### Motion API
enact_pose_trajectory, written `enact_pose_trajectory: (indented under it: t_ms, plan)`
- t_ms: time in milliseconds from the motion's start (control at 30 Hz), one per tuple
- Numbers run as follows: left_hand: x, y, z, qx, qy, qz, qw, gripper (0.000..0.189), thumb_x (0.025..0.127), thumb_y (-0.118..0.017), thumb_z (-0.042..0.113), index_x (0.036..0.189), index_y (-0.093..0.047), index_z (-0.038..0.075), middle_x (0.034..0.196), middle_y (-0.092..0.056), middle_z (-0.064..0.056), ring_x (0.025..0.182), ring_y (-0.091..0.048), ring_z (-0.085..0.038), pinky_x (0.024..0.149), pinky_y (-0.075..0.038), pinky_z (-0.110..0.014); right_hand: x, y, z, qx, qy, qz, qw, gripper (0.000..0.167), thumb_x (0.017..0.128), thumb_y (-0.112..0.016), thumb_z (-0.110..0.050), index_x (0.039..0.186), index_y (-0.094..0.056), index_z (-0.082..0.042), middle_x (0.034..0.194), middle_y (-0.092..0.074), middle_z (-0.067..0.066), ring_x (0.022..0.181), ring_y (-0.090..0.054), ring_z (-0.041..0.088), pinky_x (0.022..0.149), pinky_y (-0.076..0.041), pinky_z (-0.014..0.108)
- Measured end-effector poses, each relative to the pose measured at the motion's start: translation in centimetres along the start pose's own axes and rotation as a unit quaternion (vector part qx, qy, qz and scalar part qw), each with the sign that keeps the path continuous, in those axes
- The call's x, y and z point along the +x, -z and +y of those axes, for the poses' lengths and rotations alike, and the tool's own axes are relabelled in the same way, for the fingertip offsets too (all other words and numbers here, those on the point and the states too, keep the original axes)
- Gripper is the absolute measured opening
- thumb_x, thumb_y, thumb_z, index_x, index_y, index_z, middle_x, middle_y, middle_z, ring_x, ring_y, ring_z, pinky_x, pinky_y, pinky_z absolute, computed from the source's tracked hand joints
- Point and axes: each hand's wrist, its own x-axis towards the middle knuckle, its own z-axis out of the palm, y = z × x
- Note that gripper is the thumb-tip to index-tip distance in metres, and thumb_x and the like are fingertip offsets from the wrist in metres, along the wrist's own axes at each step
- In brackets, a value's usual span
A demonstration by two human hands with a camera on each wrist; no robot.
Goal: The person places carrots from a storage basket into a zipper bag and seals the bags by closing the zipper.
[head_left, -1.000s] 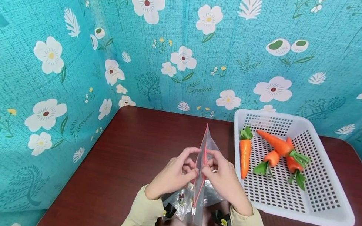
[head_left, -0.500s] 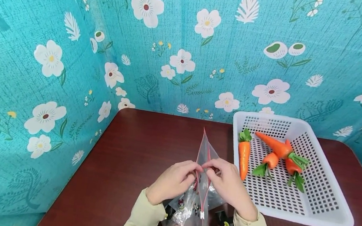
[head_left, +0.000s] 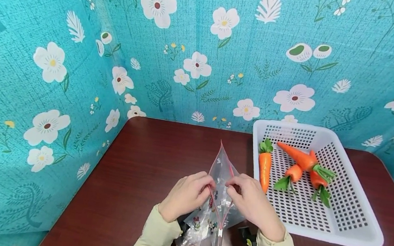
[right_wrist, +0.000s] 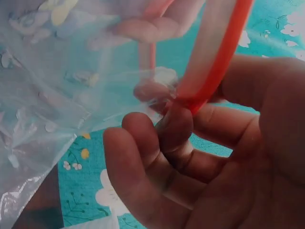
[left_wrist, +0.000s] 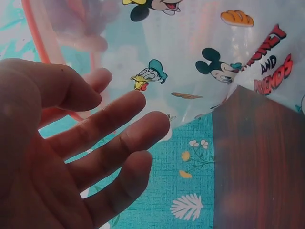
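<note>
Bag [head_left: 204, 219], red edges [right_wrist: 228, 47] apart (clear gap)

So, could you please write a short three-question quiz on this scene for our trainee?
1. True or false: the mouth of the clear printed plastic bag with red edging is closed.
2. How many orange carrots with green tops show in the white perforated plastic basket?
3. Where along that mouth is the small white rectangular slider: (a) far end, (b) middle, (c) near end?

Key: 1. False; the left hand and right hand hold its edges apart. 2. Four. 3. (c).
</note>
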Motion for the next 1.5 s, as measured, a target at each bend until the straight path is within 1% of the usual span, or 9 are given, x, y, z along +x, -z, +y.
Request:
enact_pose_trajectory:
  t_ms: [133, 267, 400, 500, 600, 800, 1033, 1267, 1500]
  plan:
    - [0.0, 0.0, -0.1, 0.013, -0.002, 0.005, 0.9999, 0.015, 0.088, -0.055, 0.012, 0.085, -0.063, 0.024, 0.078, -0.054, 0.013, 0.060, -0.044, -0.001, 0.053, -0.035, -0.013, 0.0, 0.1, 0.1, -0.008, -0.019, -0.009, 0.9997, 0.007, 0.080, -0.066, -0.006, 0.083, -0.071, -0.010, 0.072, -0.054, -0.004, 0.064, -0.046, 0.007, 0.057, -0.041, 0.021]
    - [-0.1, 0.0, -0.1, 0.036, -0.013, 0.001, 0.9993, 0.013, 0.083, -0.057, 0.012, 0.082, -0.060, 0.024, 0.075, -0.051, 0.012, 0.057, -0.043, -0.002, 0.051, -0.034, -0.015, 0.1, 0.2, 0.3, -0.010, -0.022, -0.010, 0.9997, 0.009, 0.080, -0.065, -0.003, 0.082, -0.069, -0.010, 0.070, -0.051, -0.003, 0.062, -0.044, 0.007, 0.055, -0.039, 0.021]
    - [-0.2, -0.1, -0.1, 0.057, -0.029, -0.033, 0.9974, 0.014, 0.079, -0.059, 0.018, 0.091, -0.063, 0.025, 0.080, -0.055, 0.012, 0.058, -0.044, -0.003, 0.052, -0.036, -0.017, 0.1, 0.2, 0.5, -0.012, -0.026, -0.011, 0.9995, 0.011, 0.081, -0.063, -0.002, 0.085, -0.071, -0.009, 0.073, -0.055, -0.002, 0.062, -0.046, 0.007, 0.055, -0.040, 0.021]
    - [-0.2, -0.2, -0.1, 0.048, -0.037, -0.068, 0.9958, 0.029, 0.080, -0.059, 0.022, 0.108, -0.066, 0.027, 0.086, -0.060, 0.011, 0.058, -0.044, -0.003, 0.051, -0.035, -0.017, 0.1, 0.2, 0.5, -0.014, -0.024, -0.012, 0.9995, 0.011, 0.081, -0.063, -0.003, 0.086, -0.072, -0.008, 0.076, -0.059, -0.001, 0.063, -0.049, 0.006, 0.055, -0.042, 0.021]
    - [-0.3, -0.2, 0.0, 0.042, -0.041, -0.085, 0.9947, 0.033, 0.080, -0.059, 0.023, 0.112, -0.067, 0.028, 0.084, -0.061, 0.009, 0.056, -0.042, -0.002, 0.050, -0.031, -0.015, 0.0, 0.2, 0.5, -0.013, -0.021, -0.013, 0.9996, 0.011, 0.081, -0.064, -0.003, 0.087, -0.072, -0.008, 0.077, -0.060, -0.001, 0.064, -0.050, 0.006, 0.056, -0.043, 0.021]
    - [-0.4, -0.1, -0.1, 0.057, -0.024, -0.077, 0.9952, 0.021, 0.079, -0.059, 0.026, 0.096, -0.070, 0.028, 0.082, -0.062, 0.015, 0.057, -0.045, 0.001, 0.052, -0.035, -0.016, 0.1, 0.3, 0.7, -0.011, -0.032, -0.018, 0.9993, 0.012, 0.082, -0.063, -0.003, 0.087, -0.072, -0.008, 0.079, -0.060, 0.000, 0.066, -0.048, 0.009, 0.058, -0.041, 0.022]
    - [-0.5, 0.5, -0.6, 0.046, 0.005, -0.069, 0.9966, 0.012, 0.078, -0.060, 0.025, 0.085, -0.066, 0.032, 0.080, -0.059, 0.019, 0.063, -0.050, 0.003, 0.057, -0.041, -0.016, 0.0, 0.7, 1.1, -0.017, -0.040, -0.005, 0.9990, 0.012, 0.081, -0.061, -0.003, 0.085, -0.071, -0.009, 0.076, -0.060, 0.000, 0.065, -0.048, 0.010, 0.060, -0.041, 0.025]
    - [-0.6, 0.8, -0.9, 0.053, 0.020, -0.064, 0.9964, 0.010, 0.079, -0.060, 0.026, 0.086, -0.065, 0.030, 0.082, -0.059, 0.015, 0.062, -0.047, 0.000, 0.056, -0.039, -0.017, -0.1, 1.3, 1.4, -0.032, -0.053, 0.007, 0.9981, 0.012, 0.081, -0.061, -0.003, 0.086, -0.071, -0.007, 0.082, -0.065, 0.005, 0.072, -0.055, 0.016, 0.068, -0.046, 0.034]
    - [-0.7, 1.5, -1.5, 0.041, 0.020, -0.053, 0.9976, 0.006, 0.084, -0.062, 0.030, 0.090, -0.064, 0.030, 0.090, -0.059, 0.015, 0.068, -0.053, -0.002, 0.061, -0.045, -0.019, -0.2, 1.8, 2.1, -0.040, -0.062, 0.014, 0.9972, 0.011, 0.083, -0.062, -0.006, 0.090, -0.071, -0.008, 0.085, -0.066, 0.006, 0.069, -0.051, 0.016, 0.066, -0.042, 0.032]
